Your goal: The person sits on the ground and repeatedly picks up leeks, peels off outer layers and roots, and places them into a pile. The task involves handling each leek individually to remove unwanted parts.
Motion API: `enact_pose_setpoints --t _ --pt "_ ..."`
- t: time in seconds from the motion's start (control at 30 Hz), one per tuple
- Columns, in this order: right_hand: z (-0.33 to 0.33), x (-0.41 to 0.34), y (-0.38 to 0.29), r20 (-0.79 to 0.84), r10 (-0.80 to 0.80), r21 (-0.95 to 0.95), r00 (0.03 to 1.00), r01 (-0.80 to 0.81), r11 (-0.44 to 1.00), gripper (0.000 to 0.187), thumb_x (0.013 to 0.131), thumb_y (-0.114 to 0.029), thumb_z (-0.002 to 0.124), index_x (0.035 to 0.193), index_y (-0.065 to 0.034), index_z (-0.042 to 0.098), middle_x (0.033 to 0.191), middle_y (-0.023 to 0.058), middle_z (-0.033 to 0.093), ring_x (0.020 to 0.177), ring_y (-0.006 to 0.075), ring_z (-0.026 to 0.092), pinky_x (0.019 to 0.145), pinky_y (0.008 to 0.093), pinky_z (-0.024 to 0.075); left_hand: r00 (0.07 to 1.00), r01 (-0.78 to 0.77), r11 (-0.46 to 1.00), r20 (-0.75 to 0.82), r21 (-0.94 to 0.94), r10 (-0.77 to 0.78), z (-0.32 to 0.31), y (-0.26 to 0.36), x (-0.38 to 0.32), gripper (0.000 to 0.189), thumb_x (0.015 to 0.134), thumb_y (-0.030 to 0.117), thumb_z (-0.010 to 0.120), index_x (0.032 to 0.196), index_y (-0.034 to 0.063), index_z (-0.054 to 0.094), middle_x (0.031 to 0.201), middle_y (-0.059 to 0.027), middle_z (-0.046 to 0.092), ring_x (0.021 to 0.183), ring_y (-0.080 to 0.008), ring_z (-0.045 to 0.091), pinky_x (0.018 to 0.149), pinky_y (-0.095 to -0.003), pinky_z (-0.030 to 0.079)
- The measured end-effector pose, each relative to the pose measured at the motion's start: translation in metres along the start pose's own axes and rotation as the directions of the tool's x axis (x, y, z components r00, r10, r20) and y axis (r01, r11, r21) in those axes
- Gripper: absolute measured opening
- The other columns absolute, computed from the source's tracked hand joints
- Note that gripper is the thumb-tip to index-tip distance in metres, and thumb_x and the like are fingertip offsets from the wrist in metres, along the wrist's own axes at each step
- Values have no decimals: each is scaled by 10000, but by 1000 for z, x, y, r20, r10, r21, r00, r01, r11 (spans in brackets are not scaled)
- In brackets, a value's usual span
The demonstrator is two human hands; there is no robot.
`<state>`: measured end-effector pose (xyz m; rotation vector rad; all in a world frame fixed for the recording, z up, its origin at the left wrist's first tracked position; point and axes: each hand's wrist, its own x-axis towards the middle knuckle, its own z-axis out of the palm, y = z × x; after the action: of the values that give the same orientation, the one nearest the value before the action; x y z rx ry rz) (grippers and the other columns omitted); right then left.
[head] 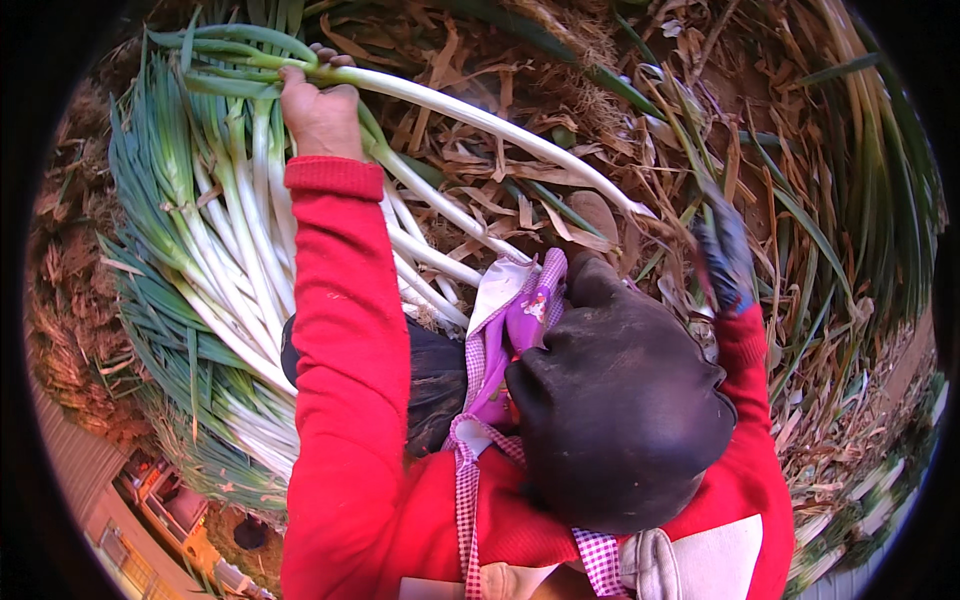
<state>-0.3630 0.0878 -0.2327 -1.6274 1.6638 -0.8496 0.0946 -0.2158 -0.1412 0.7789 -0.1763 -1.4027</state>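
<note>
My bare left hand (322,105), at the upper left, is closed around a long Welsh onion (480,116) where its green leaves begin. The white shaft of that onion stretches right and bends downward to its root end. Beyond the root end is my right hand (724,255) in a dark, soiled glove, blurred and among dry leaf strips. Whether its fingers grip any of these strips is unclear. A pile of Welsh onions (232,210) lies left of and beneath my left arm, with green tops outward. Other white shafts (450,210) lie below the held one.
Dry husks and leaves (480,67) litter the ground ahead. More long-leaved onions (885,195) lie at the right. A purple checked apron (517,322) and a dark rounded form (622,420), possibly my knee, fill the middle. An orange vehicle (180,517) stands at the lower left.
</note>
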Motion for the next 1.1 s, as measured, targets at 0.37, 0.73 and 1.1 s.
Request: enact_pose_setpoints --t 0.37,0.73,1.1 --pt "131 125 -133 801 -120 508 586 -560 655 295 895 -325 583 999 -59 656 714 -42 528 606 61 457 529 222 375 988 65 918 -154 392 -4 28 -52 -54 328 987 384 378 972 63 443 657 -15 447 492 -132 394 472 -313 366" --pt "11 -108 63 422 516 307 745 -653 692 292 927 -304 527 802 -49 597 665 6 540 618 107 490 574 278 412 945 -259 756 -4 602 327 34 110 3 312 975 338 432 950 28 464 610 31 354 453 -70 331 400 -229 298" --pt "94 178 -59 400 -318 -116 859 391 913 182 894 -208 530 964 -56 600 825 151 578 773 349 577 667 416 470 840 302 -198 -161 933 518 -68 335 -67 433 922 369 515 1248 92 441 788 -102 564 550 -173 557 458 -295 450"
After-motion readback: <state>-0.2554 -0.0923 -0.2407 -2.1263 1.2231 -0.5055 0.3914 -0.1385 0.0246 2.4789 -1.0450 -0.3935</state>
